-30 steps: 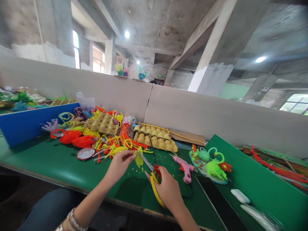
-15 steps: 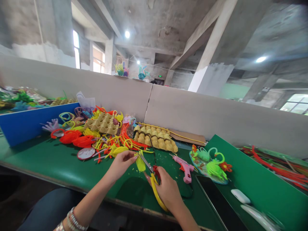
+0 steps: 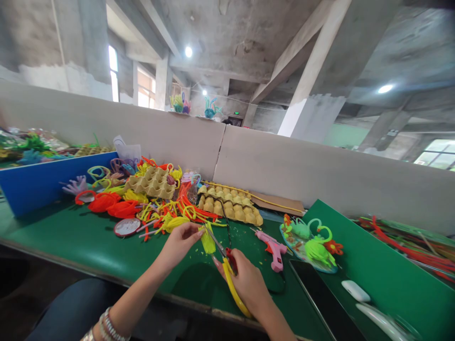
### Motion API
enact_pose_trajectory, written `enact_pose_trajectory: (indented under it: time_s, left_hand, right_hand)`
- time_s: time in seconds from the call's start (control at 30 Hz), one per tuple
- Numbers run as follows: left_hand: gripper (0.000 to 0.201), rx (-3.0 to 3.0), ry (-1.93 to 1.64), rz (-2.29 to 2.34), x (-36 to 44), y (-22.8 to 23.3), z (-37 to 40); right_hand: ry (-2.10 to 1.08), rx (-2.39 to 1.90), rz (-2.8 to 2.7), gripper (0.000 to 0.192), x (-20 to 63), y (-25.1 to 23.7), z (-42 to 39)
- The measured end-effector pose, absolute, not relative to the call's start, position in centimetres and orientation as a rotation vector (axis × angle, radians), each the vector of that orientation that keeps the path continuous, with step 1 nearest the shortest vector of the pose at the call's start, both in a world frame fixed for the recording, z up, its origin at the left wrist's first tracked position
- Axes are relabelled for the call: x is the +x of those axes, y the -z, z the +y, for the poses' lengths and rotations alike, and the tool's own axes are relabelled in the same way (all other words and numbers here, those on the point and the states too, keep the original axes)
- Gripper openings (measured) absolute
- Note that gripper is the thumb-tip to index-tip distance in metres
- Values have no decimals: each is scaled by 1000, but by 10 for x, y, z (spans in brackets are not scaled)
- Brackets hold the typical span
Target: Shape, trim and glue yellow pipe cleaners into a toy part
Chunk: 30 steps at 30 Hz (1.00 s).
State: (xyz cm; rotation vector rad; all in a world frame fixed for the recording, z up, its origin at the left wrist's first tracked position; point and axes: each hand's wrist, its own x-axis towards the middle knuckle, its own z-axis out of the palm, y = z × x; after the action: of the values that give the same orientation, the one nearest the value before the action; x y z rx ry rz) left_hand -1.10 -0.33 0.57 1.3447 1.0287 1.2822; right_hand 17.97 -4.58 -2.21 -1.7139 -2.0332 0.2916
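Observation:
Between the fingertips of my left hand [image 3: 183, 241] is a yellow bundle of fuzzy pipe cleaner pieces [image 3: 208, 241], held up over the green table [image 3: 149, 274]. My right hand [image 3: 245, 277] grips scissors [image 3: 229, 279] with yellow and red handles. Their metal blades point up and left and meet the top of the bundle. Small yellow clippings lie scattered on the table around it. Just left of the bundle, past my left hand, rests another yellow fuzzy piece [image 3: 176, 223].
A pink glue gun [image 3: 273, 248] lies right of my hands, near a phone [image 3: 323, 298], a white case [image 3: 355, 290] and a decorated base with green swans [image 3: 318, 251]. Egg cartons [image 3: 231, 208], orange fuzzy pieces [image 3: 112, 203] and a round lid [image 3: 127, 227] sit behind and left.
Both hands stay nearly in place. The right hand and scissors handles have shifted very slightly, with the blades still at the top of the yellow bundle.

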Motion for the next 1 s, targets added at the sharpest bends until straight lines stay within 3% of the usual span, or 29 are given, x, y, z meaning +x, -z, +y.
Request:
enact_pose_trajectory:
  time_s: [0.7, 1.0]
  left_hand:
    - [36, 1303, -1302, 1056, -9, -5, -2]
    - [35, 1289, -1297, 1068, -10, -5, -4]
  right_hand:
    - [-97, -1797, -2058, 23, 179, 25, -46]
    - [-178, -1793, -2039, 21, 177, 22, -46]
